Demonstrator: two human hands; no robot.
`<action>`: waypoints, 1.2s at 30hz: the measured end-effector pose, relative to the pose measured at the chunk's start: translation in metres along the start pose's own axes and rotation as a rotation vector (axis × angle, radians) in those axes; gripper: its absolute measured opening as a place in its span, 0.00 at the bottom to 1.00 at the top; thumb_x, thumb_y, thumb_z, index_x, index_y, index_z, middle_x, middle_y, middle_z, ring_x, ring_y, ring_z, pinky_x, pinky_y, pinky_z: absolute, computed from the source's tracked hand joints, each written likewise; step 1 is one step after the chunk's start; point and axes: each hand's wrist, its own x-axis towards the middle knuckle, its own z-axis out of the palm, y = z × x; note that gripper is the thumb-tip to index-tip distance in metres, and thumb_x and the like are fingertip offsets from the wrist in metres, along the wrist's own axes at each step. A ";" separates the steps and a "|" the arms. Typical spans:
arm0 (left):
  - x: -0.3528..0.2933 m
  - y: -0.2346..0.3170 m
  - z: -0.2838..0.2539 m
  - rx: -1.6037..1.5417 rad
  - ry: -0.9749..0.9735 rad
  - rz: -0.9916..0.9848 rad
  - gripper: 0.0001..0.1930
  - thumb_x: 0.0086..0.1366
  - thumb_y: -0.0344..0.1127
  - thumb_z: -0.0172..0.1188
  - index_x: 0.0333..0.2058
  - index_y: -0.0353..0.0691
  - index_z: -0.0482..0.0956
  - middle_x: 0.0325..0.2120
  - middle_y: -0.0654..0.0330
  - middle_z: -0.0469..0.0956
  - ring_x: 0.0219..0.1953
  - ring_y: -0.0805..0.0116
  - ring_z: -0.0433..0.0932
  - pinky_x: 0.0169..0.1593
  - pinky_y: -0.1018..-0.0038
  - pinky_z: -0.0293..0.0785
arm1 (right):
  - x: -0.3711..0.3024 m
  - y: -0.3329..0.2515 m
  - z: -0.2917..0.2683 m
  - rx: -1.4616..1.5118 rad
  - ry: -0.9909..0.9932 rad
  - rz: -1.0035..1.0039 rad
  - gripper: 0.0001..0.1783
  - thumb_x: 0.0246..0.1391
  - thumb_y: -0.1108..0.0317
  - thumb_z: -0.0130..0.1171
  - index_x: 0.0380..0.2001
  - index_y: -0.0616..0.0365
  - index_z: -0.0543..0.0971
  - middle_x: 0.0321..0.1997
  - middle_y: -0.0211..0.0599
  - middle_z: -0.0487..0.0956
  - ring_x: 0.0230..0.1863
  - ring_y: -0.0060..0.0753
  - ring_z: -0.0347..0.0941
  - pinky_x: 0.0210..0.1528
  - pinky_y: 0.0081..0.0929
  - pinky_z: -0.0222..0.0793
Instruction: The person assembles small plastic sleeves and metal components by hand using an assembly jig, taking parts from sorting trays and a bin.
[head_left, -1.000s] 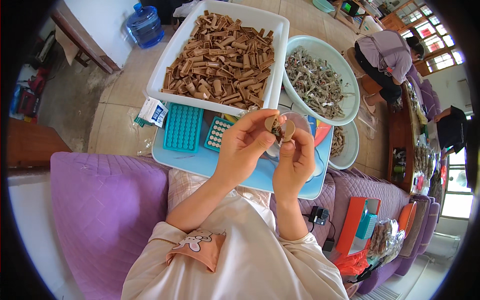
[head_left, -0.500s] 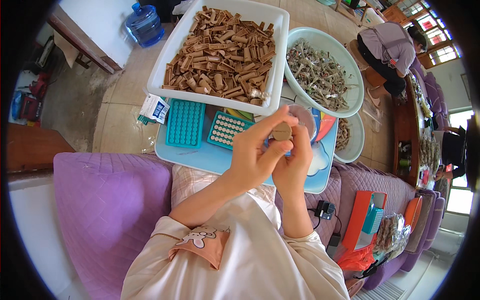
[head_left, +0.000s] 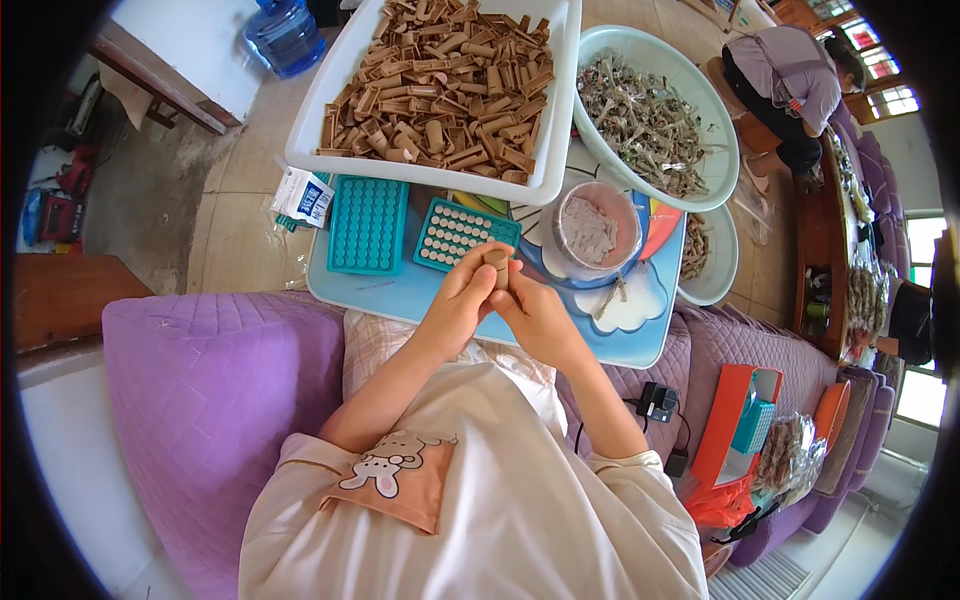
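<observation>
Both my hands are closed around one short brown cylinder [head_left: 497, 262], held upright between the fingertips above the near side of a low blue table [head_left: 350, 296]. Its flat round top faces up. My left hand [head_left: 452, 305] grips it from the left with thumb and fingers; my right hand [head_left: 545, 315] grips its lower part from the right. Just beyond them lies a teal tray [head_left: 508, 231] set with rows of pale round pieces. To its left is a teal tray [head_left: 368, 225] with rows of round cells. A clear tub [head_left: 628, 236] of greyish pieces stands beyond my right hand.
A white bin [head_left: 430, 176] heaped with brown half-tube pieces stands at the back. Pale green basins [head_left: 728, 150] with small wrapped pieces are at right. A purple sofa [head_left: 215, 400] flanks me; a red-orange box [head_left: 708, 450] lies right. Another person [head_left: 785, 75] sits far right.
My hands and the brown cylinder have moved left and nearer to me, uncovering the clear tub. The cylinder now stands more upright in my fingers. The view has shifted slightly.
</observation>
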 end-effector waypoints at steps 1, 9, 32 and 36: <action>-0.004 0.001 0.000 -0.065 0.014 -0.020 0.17 0.61 0.41 0.46 0.46 0.41 0.62 0.39 0.60 0.67 0.43 0.71 0.66 0.45 0.75 0.66 | -0.002 -0.005 -0.008 -0.035 -0.081 -0.051 0.11 0.49 0.67 0.47 0.31 0.66 0.69 0.27 0.51 0.71 0.27 0.50 0.68 0.28 0.32 0.63; -0.009 0.015 -0.008 -0.386 0.031 -0.093 0.17 0.54 0.39 0.54 0.42 0.43 0.65 0.39 0.62 0.68 0.45 0.66 0.69 0.36 0.73 0.76 | 0.060 0.043 -0.097 -0.554 0.318 -0.116 0.11 0.41 0.72 0.52 0.32 0.62 0.73 0.26 0.47 0.74 0.28 0.44 0.71 0.31 0.31 0.66; -0.003 0.035 0.016 -0.626 -0.116 -0.240 0.14 0.53 0.35 0.55 0.39 0.40 0.68 0.36 0.59 0.70 0.42 0.66 0.72 0.22 0.88 0.76 | 0.030 -0.019 -0.110 0.055 0.193 -0.137 0.02 0.43 0.77 0.52 0.25 0.62 0.71 0.26 0.33 0.75 0.26 0.21 0.68 0.29 0.16 0.63; -0.005 0.040 0.024 -0.618 -0.207 -0.234 0.16 0.53 0.37 0.56 0.39 0.39 0.66 0.36 0.59 0.71 0.41 0.67 0.72 0.19 0.93 0.72 | 0.014 -0.059 -0.079 0.021 0.038 -0.567 0.03 0.40 0.80 0.53 0.22 0.63 0.71 0.28 0.35 0.75 0.26 0.26 0.69 0.32 0.17 0.65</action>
